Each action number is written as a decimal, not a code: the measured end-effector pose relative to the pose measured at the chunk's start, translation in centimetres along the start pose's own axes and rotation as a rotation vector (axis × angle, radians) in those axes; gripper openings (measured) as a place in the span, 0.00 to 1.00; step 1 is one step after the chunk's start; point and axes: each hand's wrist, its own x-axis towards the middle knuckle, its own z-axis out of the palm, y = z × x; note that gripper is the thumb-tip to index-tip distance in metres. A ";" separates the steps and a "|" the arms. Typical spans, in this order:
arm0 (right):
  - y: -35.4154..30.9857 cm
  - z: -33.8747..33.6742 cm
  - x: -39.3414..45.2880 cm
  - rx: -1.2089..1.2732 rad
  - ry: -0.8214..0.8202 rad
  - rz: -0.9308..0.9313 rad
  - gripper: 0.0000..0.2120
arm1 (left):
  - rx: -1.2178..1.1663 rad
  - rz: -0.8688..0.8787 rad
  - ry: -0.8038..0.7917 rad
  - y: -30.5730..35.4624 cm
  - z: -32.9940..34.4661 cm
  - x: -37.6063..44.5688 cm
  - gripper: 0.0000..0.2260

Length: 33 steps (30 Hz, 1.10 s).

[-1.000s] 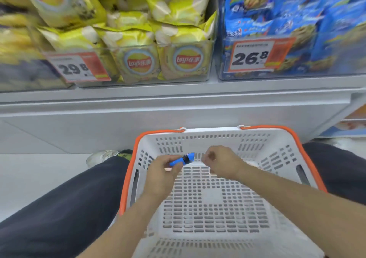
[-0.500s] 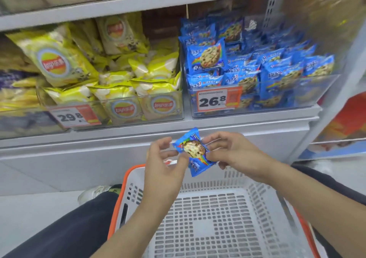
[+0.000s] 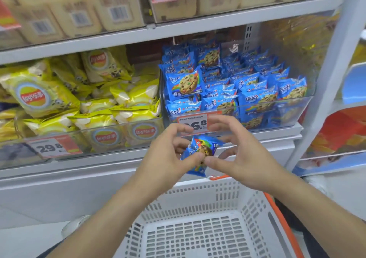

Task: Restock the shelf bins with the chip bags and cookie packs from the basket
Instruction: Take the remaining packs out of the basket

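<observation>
I see my left hand point(image 3: 168, 154) and right hand point(image 3: 237, 154) both pinching one cookie pack point(image 3: 200, 154) above the basket point(image 3: 198, 194)

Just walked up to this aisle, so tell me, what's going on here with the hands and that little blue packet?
A person is restocking snacks. Both the left hand and right hand pinch one small blue cookie pack, held above the white basket, just below the clear bin of matching cookie packs. What shows of the basket holds nothing. The chip bags fill the bin to the left. The pack is not yet in its bin.
</observation>
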 end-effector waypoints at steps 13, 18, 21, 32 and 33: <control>-2.6 -7.9 8.1 -0.301 0.575 -0.116 0.23 | 0.624 0.352 0.445 1.5 -1.7 6.7 0.33; -2.6 -9.0 13.7 -0.494 0.559 0.019 0.28 | 0.617 0.300 0.454 -0.3 -0.6 8.1 0.35; -2.6 -8.7 16.8 -0.594 0.511 0.085 0.27 | 0.647 0.314 0.486 -1.1 -0.3 8.3 0.35; -1.1 -7.4 20.8 -0.693 0.413 0.105 0.27 | 0.794 0.347 0.566 -1.8 0.2 8.4 0.30; -1.2 -7.6 20.7 -0.693 0.400 0.105 0.26 | 0.799 0.343 0.565 -1.8 0.2 8.3 0.30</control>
